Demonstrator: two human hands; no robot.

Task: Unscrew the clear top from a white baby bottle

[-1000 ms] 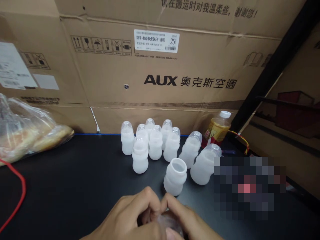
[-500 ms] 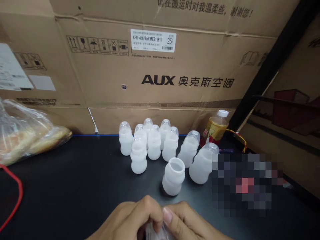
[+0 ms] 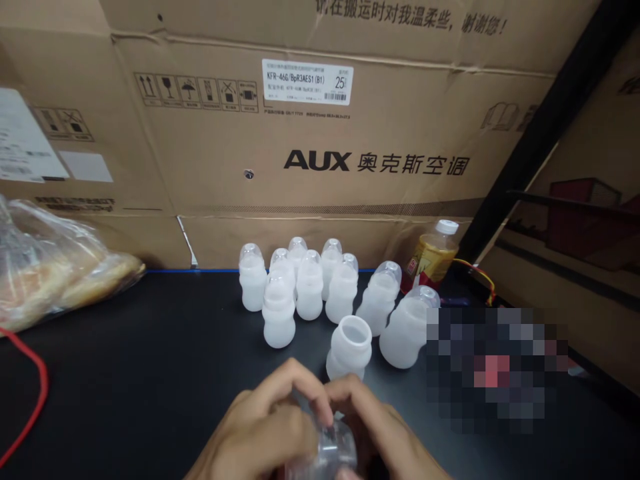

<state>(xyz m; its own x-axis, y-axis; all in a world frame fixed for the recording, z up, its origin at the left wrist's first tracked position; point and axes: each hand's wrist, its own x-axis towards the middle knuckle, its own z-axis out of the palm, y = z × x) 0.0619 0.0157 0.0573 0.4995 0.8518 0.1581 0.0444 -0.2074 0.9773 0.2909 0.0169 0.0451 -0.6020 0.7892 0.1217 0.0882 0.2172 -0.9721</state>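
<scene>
Low in the head view, my left hand (image 3: 265,427) and my right hand (image 3: 387,427) close around a clear plastic cap (image 3: 336,450). The left fingers blur with motion over its left side, while the right fingers curl along its right side. How much of the clear plastic continues below is cut off by the picture's edge. Right behind my fingertips stands a frosted white baby bottle (image 3: 350,347) with its mouth uncovered. Several more frosted bottles, such as the capped bottle (image 3: 279,317), stand upright behind it under clear domed caps.
A large cardboard box (image 3: 210,140) walls off the back of the black table (image 3: 150,373). At the left lie a plastic bag (image 3: 75,267) of bread-like items and a red cable (image 3: 43,387). A drink bottle (image 3: 433,257) stands back right, near a black post (image 3: 525,133) and a pixelated patch.
Both hands have risen slightly and now overlap the base of the uncapped bottle. The clear cap shows more between them, and the left fingers have shifted over it. The bottles have stayed put.
</scene>
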